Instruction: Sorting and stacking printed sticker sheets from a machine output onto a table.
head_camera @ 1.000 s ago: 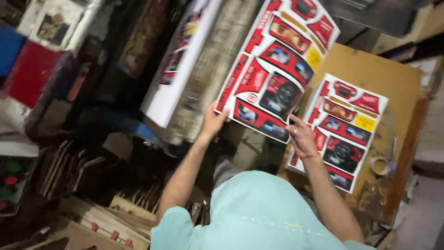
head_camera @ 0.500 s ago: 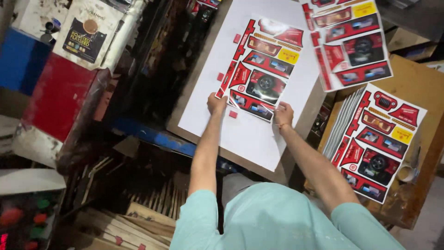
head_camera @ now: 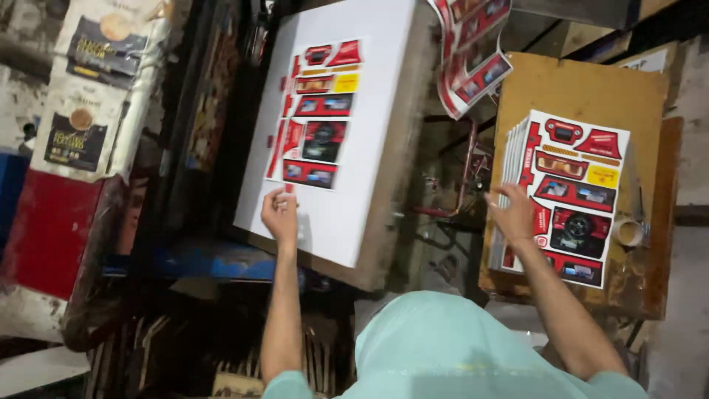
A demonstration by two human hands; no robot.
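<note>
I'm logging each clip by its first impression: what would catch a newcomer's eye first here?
Most striking is the red printed die-cut sheet lying on the big white board at centre left, with the left hand at its lower edge. To the right, a stack of matching red printed sheets sits on a brown wooden table, and the right hand rests on the stack's left edge.

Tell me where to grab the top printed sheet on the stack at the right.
Probably its near-left edge, where the right hand already rests. The stack of printed sheets lies flat on the wooden table with its left edges fanned, so come from the left and peel up the top sheet.
</note>
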